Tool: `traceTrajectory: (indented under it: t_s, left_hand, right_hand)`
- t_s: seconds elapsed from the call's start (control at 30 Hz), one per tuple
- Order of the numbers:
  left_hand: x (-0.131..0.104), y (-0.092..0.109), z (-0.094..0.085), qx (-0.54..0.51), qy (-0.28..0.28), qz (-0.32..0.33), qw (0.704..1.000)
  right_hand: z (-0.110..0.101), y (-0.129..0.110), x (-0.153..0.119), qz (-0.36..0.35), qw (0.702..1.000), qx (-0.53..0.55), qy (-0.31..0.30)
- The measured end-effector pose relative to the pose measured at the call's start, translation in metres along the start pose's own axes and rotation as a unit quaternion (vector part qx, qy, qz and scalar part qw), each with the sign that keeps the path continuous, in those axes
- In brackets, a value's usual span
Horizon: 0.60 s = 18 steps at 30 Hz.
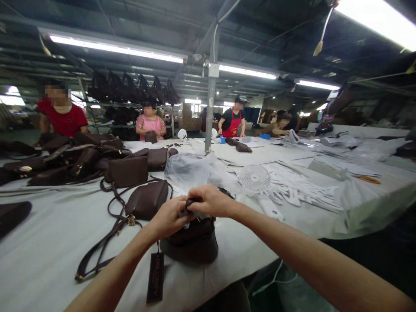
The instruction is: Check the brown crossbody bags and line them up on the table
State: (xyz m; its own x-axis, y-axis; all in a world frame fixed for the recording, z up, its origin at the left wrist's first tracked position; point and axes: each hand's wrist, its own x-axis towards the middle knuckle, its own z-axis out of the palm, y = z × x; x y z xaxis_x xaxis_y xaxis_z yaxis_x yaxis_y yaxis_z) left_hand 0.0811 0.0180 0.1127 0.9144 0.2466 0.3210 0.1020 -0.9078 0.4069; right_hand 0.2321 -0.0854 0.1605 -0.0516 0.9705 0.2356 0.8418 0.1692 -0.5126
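A dark brown handbag (195,245) stands on the pale table cover near the front edge, with a printed hang tag (155,277) dangling from its left side. Above its top, my left hand (173,214) and my right hand (209,200) meet, both closed on a dark brown strap (194,202). My fingers hide part of this strap and the bag's opening. Just left of my hands lies another brown bag (147,200), its long strap looped across the cover and a gold-coloured charm (131,220) beside it.
Brown bags (81,158) are heaped at the left. Clear plastic (191,167) lies behind my hands. To the right are a small white fan (255,178) and white strips (299,186). A grey post (210,99) rises from the table. Several people stand or lean beyond it.
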Motion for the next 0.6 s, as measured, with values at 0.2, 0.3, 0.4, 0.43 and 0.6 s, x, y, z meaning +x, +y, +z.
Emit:
traceTrajectory:
  t_s: [0.2, 0.3, 0.4, 0.43, 0.6]
  left_hand:
    - [-0.012, -0.014, 0.016, 0.192, 0.094, -0.128, 0.968]
    - [-0.018, -0.019, 0.019, 0.177, 0.106, -0.158, 0.966]
    - [-0.02, -0.021, 0.02, 0.136, 0.111, -0.174, 0.969]
    - [-0.02, -0.021, 0.02, 0.126, 0.113, -0.182, 0.969]
    - [-0.025, -0.023, 0.018, 0.121, 0.156, -0.186, 0.963]
  right_hand:
    - [0.022, 0.024, 0.001, 0.007, 0.999, -0.047, 0.015]
    - [0.023, 0.037, -0.012, 0.015, 0.997, -0.062, -0.051]
    - [0.022, 0.04, -0.019, 0.0, 0.996, -0.054, -0.078]
    - [0.022, 0.039, -0.019, 0.003, 0.994, -0.068, -0.08]
    - [0.026, 0.031, -0.011, 0.059, 0.979, -0.176, -0.086]
